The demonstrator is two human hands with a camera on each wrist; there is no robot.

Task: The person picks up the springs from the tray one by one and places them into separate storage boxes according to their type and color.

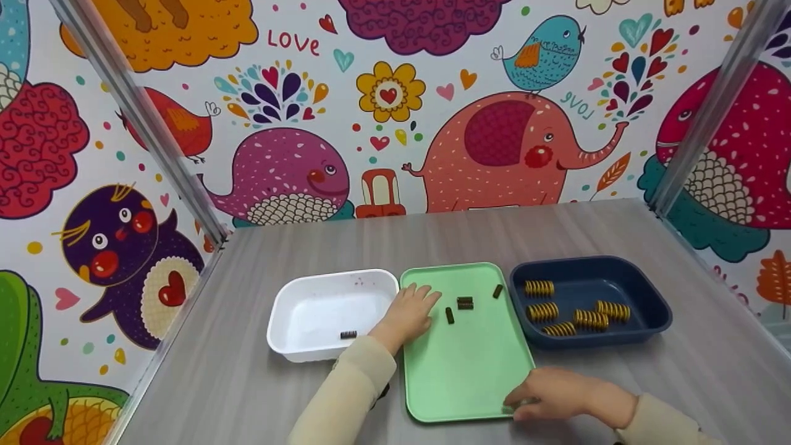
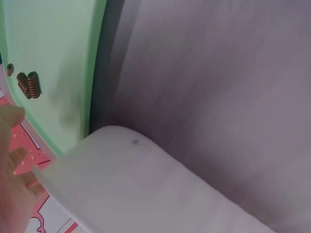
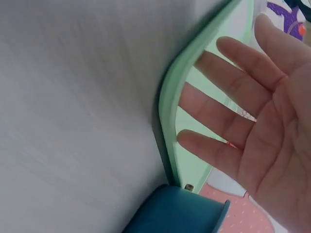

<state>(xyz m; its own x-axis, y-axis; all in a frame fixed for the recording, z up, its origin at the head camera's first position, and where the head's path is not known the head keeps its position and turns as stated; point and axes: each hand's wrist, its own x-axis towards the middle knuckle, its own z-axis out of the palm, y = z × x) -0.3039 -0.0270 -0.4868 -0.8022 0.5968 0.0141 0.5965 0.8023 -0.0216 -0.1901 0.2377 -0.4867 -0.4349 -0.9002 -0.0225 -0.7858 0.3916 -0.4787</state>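
Note:
My left hand [image 1: 409, 314] is over the left edge of the green tray [image 1: 463, 377], beside the white bin, its fingers spread and holding nothing. My right hand [image 1: 550, 392] is at the tray's front right corner, palm and loosely extended fingers [image 3: 209, 104] showing in the right wrist view, with nothing held. Several small dark coppery springs lie toward the back of the tray: a side-by-side pair [image 1: 465, 303], one nearer spring [image 1: 449, 315] and another spring [image 1: 497, 291] by the right rim. Whether the right fingertips touch the tray rim, I cannot tell.
Left of the tray stands a white bin [image 1: 290, 296] with one small dark spring [image 1: 348, 335] inside. A navy bin [image 1: 655, 309] on the right holds several larger gold springs [image 1: 591, 319]. Patterned panels [image 1: 389, 148] and metal posts [image 1: 142, 123] enclose the wood-grain table [image 1: 235, 371].

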